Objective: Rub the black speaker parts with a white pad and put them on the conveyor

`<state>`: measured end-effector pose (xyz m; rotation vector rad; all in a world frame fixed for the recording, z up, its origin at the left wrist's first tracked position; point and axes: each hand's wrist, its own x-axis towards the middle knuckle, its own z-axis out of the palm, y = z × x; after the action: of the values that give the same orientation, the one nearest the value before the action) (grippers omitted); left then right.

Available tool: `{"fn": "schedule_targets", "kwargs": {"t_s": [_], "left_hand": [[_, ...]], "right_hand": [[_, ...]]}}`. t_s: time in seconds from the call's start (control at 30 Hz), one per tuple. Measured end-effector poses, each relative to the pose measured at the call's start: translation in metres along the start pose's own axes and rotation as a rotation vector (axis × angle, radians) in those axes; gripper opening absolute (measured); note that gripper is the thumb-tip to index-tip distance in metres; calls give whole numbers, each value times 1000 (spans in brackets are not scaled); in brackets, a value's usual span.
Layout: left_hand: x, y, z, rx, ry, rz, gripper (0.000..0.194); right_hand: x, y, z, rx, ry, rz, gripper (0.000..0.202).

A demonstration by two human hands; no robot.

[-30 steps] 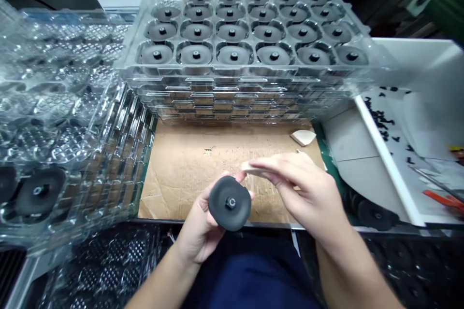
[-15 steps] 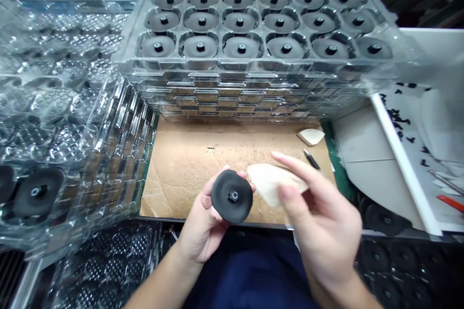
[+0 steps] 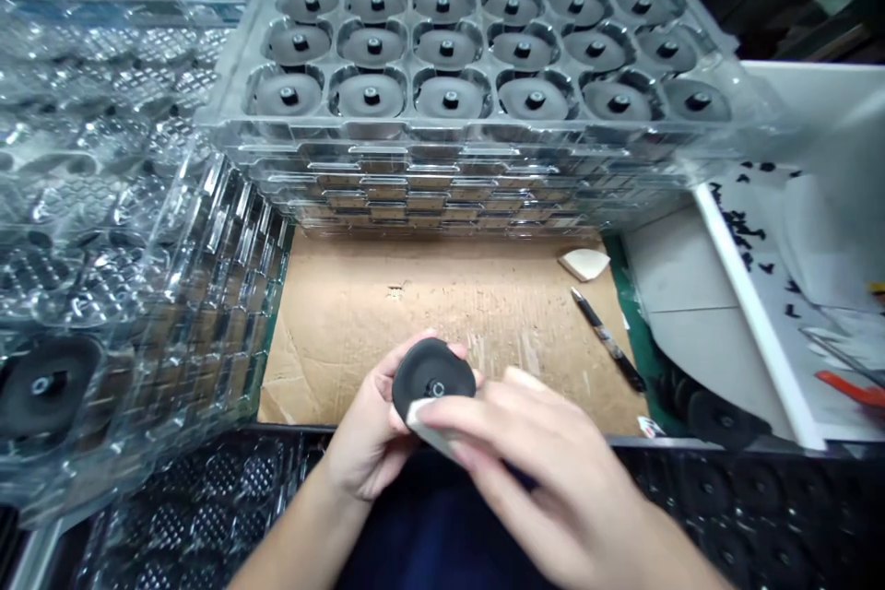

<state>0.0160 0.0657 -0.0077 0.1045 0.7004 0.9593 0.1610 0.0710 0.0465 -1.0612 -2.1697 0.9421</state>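
Observation:
A round black part [image 3: 425, 367] with a small raised hub is held by its edge in my left hand [image 3: 370, 433], above the front of the cardboard sheet [image 3: 415, 295]. My right hand [image 3: 546, 470] pinches a pale, cream-coloured pad [image 3: 432, 429], mostly covered by the fingers. The pad lies against the near side of the black part, beside the hub. Another pale wedge-shaped pad [image 3: 584, 265] rests at the cardboard's back right, with a black pen [image 3: 608, 341] in front of it.
Stacked clear trays [image 3: 449, 131] of black parts stand behind the cardboard. More clear trays [image 3: 138, 203] rise at the left. At the right are a white-edged bin [image 3: 757, 313], small black scraps and a red-handled tool [image 3: 850, 389]. Dark trays lie along the front.
My right hand has moved left and brought the pale pad onto the black part. The whole pen now shows. The view has shifted slightly.

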Motion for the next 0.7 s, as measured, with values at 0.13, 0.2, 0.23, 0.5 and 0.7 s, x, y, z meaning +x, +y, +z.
{"fn": "schedule_targets", "kwargs": {"t_s": [0.13,0.2,0.23,0.5,0.7], "left_hand": [[1,1,-4,-9,27,-16,54],[0,-1,-3,-23,38,-39,52],[0,-2,-3,-30,37,-53,49],[-11,7,-2,-37,-95,-104,42],[-9,5,-7,-115,-96,-106,46]], "right_hand": [[-6,1,-18,-215,17,128,23],[1,1,-20,-371,102,80,25],[6,3,-19,-398,118,5,27],[2,37,-10,-76,290,165,25],[-44,78,38,60,113,320,20]]}}
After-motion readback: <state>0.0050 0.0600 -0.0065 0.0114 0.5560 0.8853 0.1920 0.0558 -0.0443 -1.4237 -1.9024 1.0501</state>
